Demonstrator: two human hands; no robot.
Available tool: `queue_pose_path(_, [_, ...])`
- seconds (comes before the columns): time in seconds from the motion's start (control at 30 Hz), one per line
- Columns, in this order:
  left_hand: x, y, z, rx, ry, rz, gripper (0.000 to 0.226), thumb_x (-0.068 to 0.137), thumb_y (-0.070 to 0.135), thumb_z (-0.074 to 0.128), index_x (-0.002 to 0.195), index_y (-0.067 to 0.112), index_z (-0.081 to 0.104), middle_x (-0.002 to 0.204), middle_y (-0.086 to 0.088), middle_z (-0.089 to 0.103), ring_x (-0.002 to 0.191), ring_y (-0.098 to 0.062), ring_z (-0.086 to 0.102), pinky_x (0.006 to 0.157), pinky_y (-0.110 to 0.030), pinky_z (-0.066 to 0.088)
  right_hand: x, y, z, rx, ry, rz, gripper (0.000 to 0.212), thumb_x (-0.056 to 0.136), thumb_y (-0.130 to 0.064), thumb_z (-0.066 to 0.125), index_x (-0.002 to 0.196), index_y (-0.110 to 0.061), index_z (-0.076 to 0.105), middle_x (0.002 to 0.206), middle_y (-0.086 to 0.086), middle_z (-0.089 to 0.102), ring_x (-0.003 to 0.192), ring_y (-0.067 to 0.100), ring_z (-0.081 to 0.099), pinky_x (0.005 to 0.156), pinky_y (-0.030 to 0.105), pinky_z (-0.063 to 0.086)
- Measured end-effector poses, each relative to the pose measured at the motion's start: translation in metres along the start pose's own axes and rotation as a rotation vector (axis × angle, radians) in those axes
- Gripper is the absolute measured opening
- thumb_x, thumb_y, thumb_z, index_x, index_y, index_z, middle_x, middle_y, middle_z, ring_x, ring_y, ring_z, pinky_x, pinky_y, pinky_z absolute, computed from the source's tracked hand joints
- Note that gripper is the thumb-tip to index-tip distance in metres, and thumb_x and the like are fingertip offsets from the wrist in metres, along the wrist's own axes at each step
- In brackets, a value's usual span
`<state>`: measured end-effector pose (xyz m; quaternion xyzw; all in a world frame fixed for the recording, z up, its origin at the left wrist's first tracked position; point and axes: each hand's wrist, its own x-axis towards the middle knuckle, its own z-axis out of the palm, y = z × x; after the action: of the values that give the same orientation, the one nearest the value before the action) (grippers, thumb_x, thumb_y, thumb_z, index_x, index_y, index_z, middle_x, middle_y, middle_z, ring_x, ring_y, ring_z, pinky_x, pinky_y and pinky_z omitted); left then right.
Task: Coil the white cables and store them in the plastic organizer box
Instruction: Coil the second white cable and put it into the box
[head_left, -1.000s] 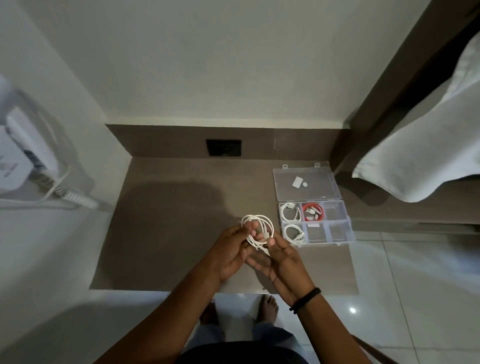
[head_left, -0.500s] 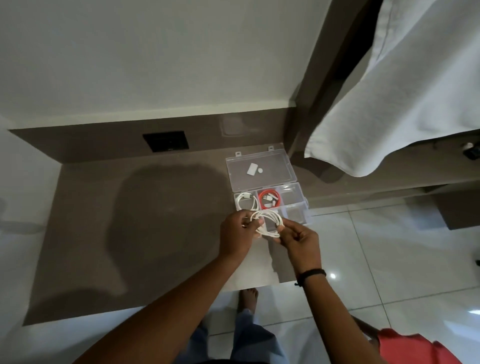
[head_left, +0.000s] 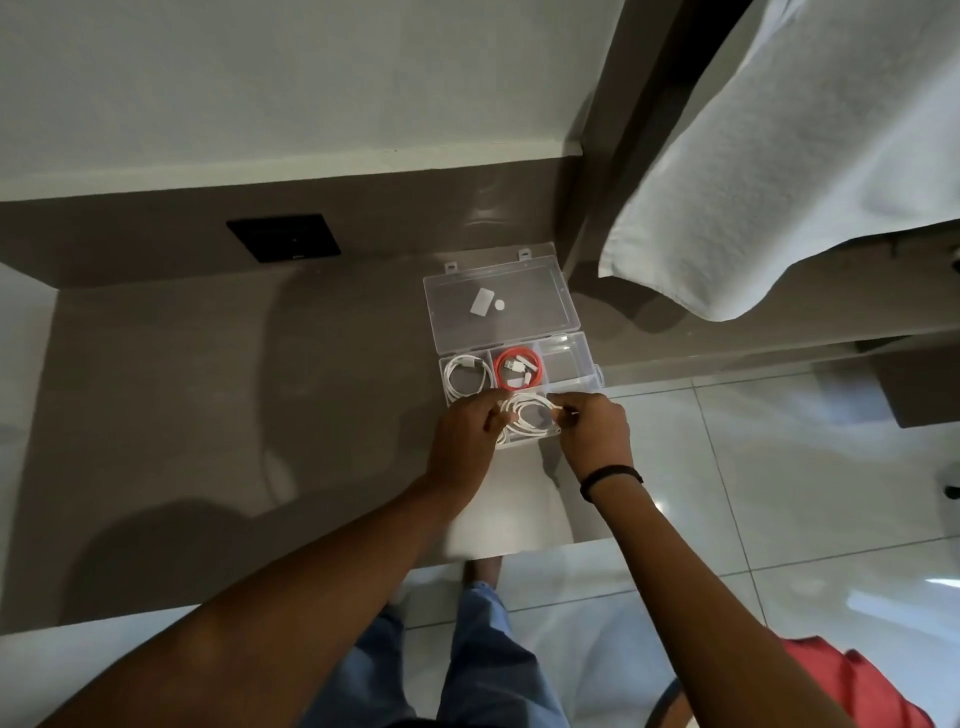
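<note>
Both hands pinch a coiled white cable, the left hand at its left side and the right hand at its right, over the near row of the open clear organizer box. Its loops are thin, glossy and loosely oval.

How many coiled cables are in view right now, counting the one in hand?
3. A white coil in the box's back-left compartment, a red coil in the back-middle one, and a white coil held by both hands over the front row. Hands may hide another.
</note>
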<state>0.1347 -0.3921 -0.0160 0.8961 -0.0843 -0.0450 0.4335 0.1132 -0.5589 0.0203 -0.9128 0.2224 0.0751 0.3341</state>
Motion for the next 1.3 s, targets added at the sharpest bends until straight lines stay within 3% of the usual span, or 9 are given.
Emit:
queue_pose_path(0.17, [0.001, -0.006, 0.0, 0.088, -0.044, 0.094, 0.024, 0.083, 0.016, 0.083, 0.103, 0.005, 0.078, 0.094, -0.014, 0.075, 0.089, -0.029, 0.068, 0.08, -0.03, 0.05, 0.001, -0.007, 0.002, -0.102, 0.019, -0.093, 0.023, 0.094, -0.013, 0.063, 0.117, -0.013, 0.07, 0.108, 0.011, 0.074, 0.095, 0.03, 0.07, 0.094, 0.039, 0.054])
queue_pose_path(0.27, [0.001, -0.009, -0.001, 0.143, -0.101, 0.147, 0.037, 0.083, 0.022, 0.084, 0.113, 0.002, 0.076, 0.098, -0.018, 0.074, 0.095, -0.034, 0.067, 0.084, -0.039, 0.054, 0.0, -0.009, 0.005, -0.133, 0.011, -0.131, 0.024, 0.092, -0.014, 0.067, 0.116, -0.011, 0.07, 0.108, 0.013, 0.074, 0.094, 0.032, 0.071, 0.093, 0.041, 0.054])
queue_pose_path(0.37, [0.001, -0.011, -0.003, 0.181, -0.16, 0.165, 0.049, 0.086, 0.029, 0.079, 0.128, 0.005, 0.07, 0.105, -0.017, 0.071, 0.102, -0.035, 0.062, 0.092, -0.04, 0.05, 0.0, -0.01, 0.007, -0.127, 0.011, -0.075, 0.033, 0.089, -0.021, 0.071, 0.12, -0.01, 0.066, 0.114, 0.012, 0.071, 0.098, 0.031, 0.069, 0.092, 0.038, 0.054])
queue_pose_path(0.6, [0.006, -0.007, -0.005, 0.349, -0.172, 0.224, 0.051, 0.088, 0.038, 0.076, 0.128, 0.008, 0.068, 0.103, -0.015, 0.071, 0.102, -0.034, 0.059, 0.087, -0.044, 0.054, 0.005, -0.006, 0.002, -0.161, 0.03, -0.137, 0.02, 0.086, -0.022, 0.074, 0.102, -0.011, 0.074, 0.094, 0.012, 0.077, 0.078, 0.028, 0.073, 0.084, 0.043, 0.059])
queue_pose_path(0.83, [0.008, -0.006, -0.004, 0.374, -0.164, 0.174, 0.052, 0.085, 0.036, 0.079, 0.124, 0.003, 0.07, 0.102, -0.018, 0.073, 0.1, -0.035, 0.063, 0.09, -0.044, 0.053, -0.003, 0.001, 0.001, -0.138, -0.084, -0.195, 0.03, 0.089, -0.009, 0.07, 0.119, -0.012, 0.067, 0.108, 0.015, 0.072, 0.096, 0.034, 0.069, 0.095, 0.044, 0.052])
queue_pose_path(0.93, [0.005, -0.008, -0.005, 0.343, -0.166, 0.148, 0.053, 0.09, 0.038, 0.075, 0.129, 0.003, 0.067, 0.111, -0.018, 0.073, 0.107, -0.034, 0.063, 0.095, -0.043, 0.052, 0.001, -0.001, 0.001, -0.124, -0.073, -0.176, 0.028, 0.089, -0.01, 0.07, 0.117, -0.011, 0.067, 0.11, 0.014, 0.072, 0.098, 0.031, 0.068, 0.096, 0.043, 0.052])
queue_pose_path(1.13, [0.007, -0.005, -0.008, 0.387, -0.189, 0.143, 0.053, 0.094, 0.039, 0.07, 0.133, 0.005, 0.064, 0.117, -0.018, 0.07, 0.112, -0.034, 0.06, 0.1, -0.043, 0.051, 0.011, -0.002, 0.0, -0.029, -0.035, -0.114, 0.009, 0.088, -0.023, 0.073, 0.093, -0.017, 0.07, 0.088, 0.005, 0.074, 0.072, 0.016, 0.061, 0.083, 0.029, 0.052])
queue_pose_path(1.2, [0.009, -0.003, -0.009, 0.418, -0.215, 0.145, 0.052, 0.096, 0.041, 0.067, 0.135, 0.006, 0.063, 0.117, -0.018, 0.069, 0.113, -0.033, 0.058, 0.099, -0.042, 0.051, 0.008, -0.002, 0.003, -0.062, -0.032, -0.183, 0.011, 0.088, -0.023, 0.073, 0.097, -0.015, 0.072, 0.091, 0.006, 0.075, 0.075, 0.019, 0.065, 0.084, 0.029, 0.053])
queue_pose_path(1.3, [0.01, -0.005, -0.011, 0.429, -0.232, 0.141, 0.052, 0.097, 0.041, 0.066, 0.137, 0.007, 0.062, 0.117, -0.017, 0.067, 0.113, -0.033, 0.057, 0.1, -0.041, 0.05, -0.003, 0.0, 0.008, -0.15, -0.067, -0.254, 0.026, 0.089, -0.018, 0.071, 0.115, -0.016, 0.071, 0.108, 0.01, 0.074, 0.095, 0.031, 0.071, 0.095, 0.043, 0.053])
